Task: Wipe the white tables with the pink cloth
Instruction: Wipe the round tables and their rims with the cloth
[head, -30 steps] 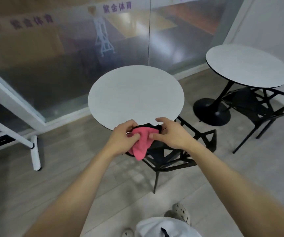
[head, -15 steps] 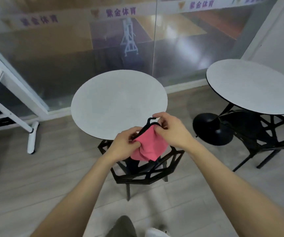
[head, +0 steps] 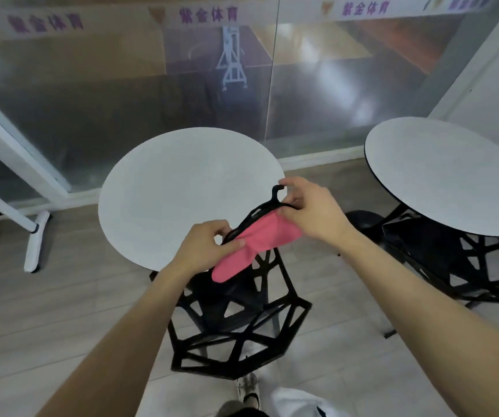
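A pink cloth (head: 254, 245) hangs over a black clothes hanger (head: 257, 213), held in the air above the near edge of a round white table (head: 182, 191). My left hand (head: 204, 246) pinches the cloth's left part against the hanger's end. My right hand (head: 311, 210) grips the hanger near its hook and the cloth's right end. A second round white table (head: 446, 173) stands to the right.
A black geometric-frame chair (head: 236, 320) sits under the near table, right in front of my feet. Another black chair (head: 458, 260) and a black pedestal base sit under the right table. A glass wall runs behind; a white frame leg (head: 36, 239) stands at the left.
I have stepped closer, so the tables appear larger and nearer. The hanger has tilted and lifted on the right, and the cloth is stretched out further along it between both hands.
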Motion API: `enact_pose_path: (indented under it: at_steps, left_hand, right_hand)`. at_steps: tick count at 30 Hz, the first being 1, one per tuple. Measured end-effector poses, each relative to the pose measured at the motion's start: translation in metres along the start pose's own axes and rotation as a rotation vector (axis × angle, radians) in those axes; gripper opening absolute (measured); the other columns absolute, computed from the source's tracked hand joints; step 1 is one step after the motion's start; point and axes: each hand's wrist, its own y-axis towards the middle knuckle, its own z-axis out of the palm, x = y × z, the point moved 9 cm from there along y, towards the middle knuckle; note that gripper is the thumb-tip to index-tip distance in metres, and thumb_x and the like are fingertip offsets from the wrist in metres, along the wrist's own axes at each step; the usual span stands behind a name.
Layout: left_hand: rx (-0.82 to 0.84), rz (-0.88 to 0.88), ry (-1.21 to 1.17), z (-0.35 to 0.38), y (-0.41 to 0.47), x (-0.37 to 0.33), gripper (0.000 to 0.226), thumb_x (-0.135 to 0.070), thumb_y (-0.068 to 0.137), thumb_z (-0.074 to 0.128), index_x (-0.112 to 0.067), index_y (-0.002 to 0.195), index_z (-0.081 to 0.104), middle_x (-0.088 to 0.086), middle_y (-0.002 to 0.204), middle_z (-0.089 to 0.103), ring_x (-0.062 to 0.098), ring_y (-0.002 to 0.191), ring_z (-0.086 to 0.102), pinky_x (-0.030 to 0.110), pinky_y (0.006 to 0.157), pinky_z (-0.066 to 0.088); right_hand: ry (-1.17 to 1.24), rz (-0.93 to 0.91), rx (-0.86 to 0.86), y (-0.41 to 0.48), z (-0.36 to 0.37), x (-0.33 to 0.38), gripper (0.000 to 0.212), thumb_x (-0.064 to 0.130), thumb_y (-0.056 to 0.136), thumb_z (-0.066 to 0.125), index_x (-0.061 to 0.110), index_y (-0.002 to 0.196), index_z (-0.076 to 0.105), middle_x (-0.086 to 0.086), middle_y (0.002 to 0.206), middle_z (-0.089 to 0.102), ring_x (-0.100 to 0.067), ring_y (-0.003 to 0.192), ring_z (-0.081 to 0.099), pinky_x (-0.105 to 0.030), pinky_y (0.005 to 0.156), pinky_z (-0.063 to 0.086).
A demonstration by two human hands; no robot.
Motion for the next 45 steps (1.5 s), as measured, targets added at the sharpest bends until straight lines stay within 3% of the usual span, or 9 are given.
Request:
enact_pose_path:
  at_steps: [3, 6, 13, 21, 28, 33, 37, 42, 45]
  left_hand:
    - [0.033, -0.014, -0.023, 0.007, 0.032, -0.007, 0.034, -0.040, 0.090, 0.081, -0.039, 0.117, 0.061, -0.018, 0.068, 0.063, 0.005, 0.066, 0.059, 0.028, 0.066, 0.047]
    - [0.112, 0.013, -0.013, 0.024, 0.059, -0.016, 0.083, -0.040, 0.088, 0.079, -0.062, 0.155, 0.034, -0.016, 0.082, 0.068, 0.006, 0.079, 0.067, 0.028, 0.075, 0.054]
    - [-0.013, -0.132, -0.010, 0.055, 0.115, 0.004, 0.024, -0.044, 0.087, 0.083, -0.031, 0.083, 0.063, -0.010, 0.095, 0.066, 0.008, 0.090, 0.067, 0.031, 0.079, 0.055]
    - [-0.198, -0.617, -0.446, 0.101, 0.148, 0.006, 0.015, -0.016, 0.094, 0.071, -0.012, 0.107, 0.063, 0.014, 0.093, 0.079, 0.026, 0.076, 0.080, 0.047, 0.067, 0.068]
    - [0.480, -0.487, -0.398, 0.178, 0.165, -0.008, 0.047, -0.001, 0.102, 0.064, -0.027, 0.142, 0.067, -0.010, 0.126, 0.078, 0.002, 0.124, 0.067, 0.017, 0.106, 0.048]
    - [0.340, -0.467, 0.465, 0.169, 0.183, 0.069, 0.090, -0.029, 0.090, 0.084, -0.050, 0.161, 0.033, -0.006, 0.170, 0.036, 0.024, 0.156, 0.035, 0.043, 0.122, 0.039]
    - [0.401, -0.552, 0.736, 0.165, 0.205, 0.115, 0.146, -0.050, 0.067, 0.100, -0.062, 0.159, -0.013, 0.000, 0.177, -0.013, 0.040, 0.164, 0.000, 0.070, 0.116, 0.040]
    - [0.424, -0.454, 0.841, 0.164, 0.223, 0.131, 0.158, -0.060, 0.053, 0.101, -0.055, 0.163, -0.013, 0.007, 0.175, 0.001, 0.044, 0.153, 0.022, 0.060, 0.105, 0.054]
    - [0.399, -0.411, 0.898, 0.160, 0.225, 0.132, 0.157, -0.066, 0.051, 0.099, -0.057, 0.162, -0.012, 0.006, 0.174, 0.007, 0.041, 0.146, 0.034, 0.056, 0.099, 0.056]
  right_hand:
    - [-0.029, -0.063, -0.080, 0.016, -0.012, 0.004, 0.060, 0.010, 0.090, 0.075, 0.027, 0.146, 0.060, 0.012, 0.101, 0.079, -0.014, 0.095, 0.073, -0.029, 0.088, 0.053]
    - [-0.048, -0.115, 0.015, 0.026, -0.001, -0.002, 0.070, 0.001, 0.092, 0.069, 0.025, 0.155, 0.053, 0.014, 0.104, 0.075, -0.016, 0.100, 0.072, -0.030, 0.095, 0.054]
    - [-0.099, -0.132, 0.020, 0.081, -0.018, -0.043, 0.073, -0.001, 0.089, 0.073, 0.026, 0.154, 0.054, 0.020, 0.089, 0.069, -0.011, 0.087, 0.071, -0.018, 0.082, 0.053]
    - [0.165, 0.147, 0.305, 0.091, 0.059, -0.162, 0.035, 0.035, 0.088, 0.078, 0.028, 0.121, 0.072, 0.012, 0.101, 0.068, -0.013, 0.092, 0.070, -0.033, 0.081, 0.058]
    - [0.362, 0.427, 0.353, 0.099, 0.126, -0.245, 0.018, 0.021, 0.104, 0.065, 0.014, 0.121, 0.062, 0.009, 0.088, 0.073, -0.023, 0.089, 0.074, -0.027, 0.068, 0.058]
    - [0.432, 0.702, 0.037, 0.106, 0.124, -0.325, 0.024, 0.017, 0.110, 0.055, 0.014, 0.134, 0.057, 0.005, 0.098, 0.065, -0.029, 0.103, 0.072, -0.035, 0.075, 0.052]
    - [0.584, 0.534, -0.027, 0.132, 0.178, -0.296, 0.036, 0.056, 0.103, 0.060, 0.030, 0.127, 0.057, 0.009, 0.113, 0.065, -0.009, 0.100, 0.066, -0.027, 0.084, 0.053]
    - [0.677, 0.474, -0.308, 0.129, 0.213, -0.292, 0.025, 0.026, 0.113, 0.053, 0.032, 0.136, 0.061, 0.012, 0.125, 0.067, 0.010, 0.107, 0.061, -0.025, 0.094, 0.055]
    - [0.679, 0.616, -0.319, 0.133, 0.220, -0.319, 0.071, 0.041, 0.104, 0.069, 0.041, 0.164, 0.031, 0.010, 0.130, 0.069, -0.003, 0.115, 0.066, -0.024, 0.099, 0.055]
